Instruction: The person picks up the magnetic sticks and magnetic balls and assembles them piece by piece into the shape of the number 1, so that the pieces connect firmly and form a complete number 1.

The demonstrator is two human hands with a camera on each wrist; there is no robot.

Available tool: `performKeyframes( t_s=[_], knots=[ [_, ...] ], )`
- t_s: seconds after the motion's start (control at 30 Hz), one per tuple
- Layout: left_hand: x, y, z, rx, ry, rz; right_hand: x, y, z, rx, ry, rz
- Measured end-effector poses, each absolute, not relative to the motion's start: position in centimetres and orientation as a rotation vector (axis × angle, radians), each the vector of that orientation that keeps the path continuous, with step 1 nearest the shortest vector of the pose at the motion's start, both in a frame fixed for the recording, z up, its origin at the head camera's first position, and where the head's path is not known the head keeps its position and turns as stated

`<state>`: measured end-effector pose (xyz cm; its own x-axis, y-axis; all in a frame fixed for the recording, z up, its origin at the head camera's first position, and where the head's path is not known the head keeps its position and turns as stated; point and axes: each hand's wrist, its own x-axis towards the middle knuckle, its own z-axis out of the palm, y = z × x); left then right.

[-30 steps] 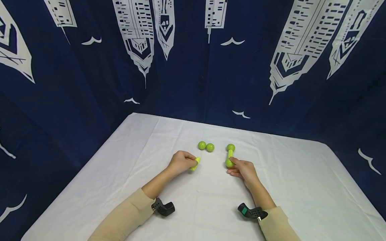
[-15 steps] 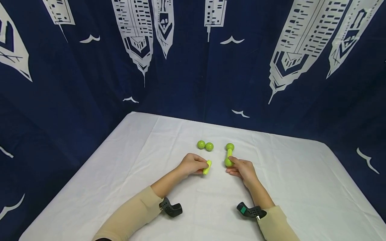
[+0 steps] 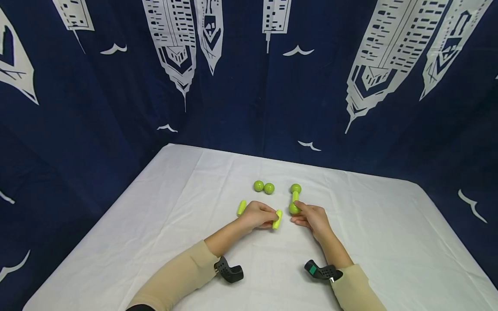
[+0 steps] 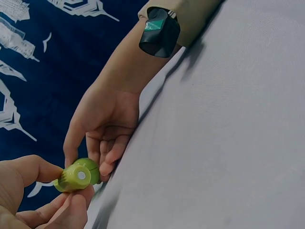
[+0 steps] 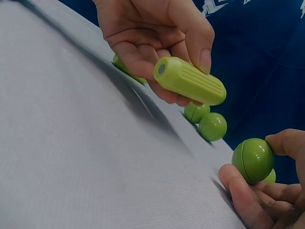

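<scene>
My left hand (image 3: pixel 260 216) pinches a yellow-green ribbed rod (image 3: pixel 277 219) between thumb and fingers. A round grey spot marks the rod's end (image 5: pixel 162 68) in the right wrist view. Just to the right, my right hand (image 3: pixel 314 219) pinches the near green ball (image 3: pixel 294 208) of a dumbbell-shaped piece. That piece has a yellow-green rod (image 3: pixel 295 197) in its middle and another green ball (image 3: pixel 295 188) at the far end. A small gap separates the held rod from the near ball in the head view.
Two loose green balls (image 3: pixel 263 187) sit side by side on the white tablecloth (image 3: pixel 373 233), beyond the hands. A second yellow-green rod (image 3: pixel 241 207) lies left of my left hand. A dark blue patterned curtain (image 3: pixel 241 116) hangs behind the table.
My left hand has moved right with its rod, closer to the dumbbell-shaped piece. The rod lying on the cloth has come into view behind it. My right hand has stayed nearly still.
</scene>
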<state>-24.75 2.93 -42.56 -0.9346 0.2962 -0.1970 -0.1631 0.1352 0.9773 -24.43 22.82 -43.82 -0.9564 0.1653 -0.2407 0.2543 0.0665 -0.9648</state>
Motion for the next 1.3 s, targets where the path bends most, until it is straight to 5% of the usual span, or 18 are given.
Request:
performKeyframes(
  t_s=[1.3],
  knots=[
    [-24.4,7.0,-43.5,0.023,2.023,1.88,-24.3,22.8,-43.5,0.448,2.252,-2.07]
  ],
)
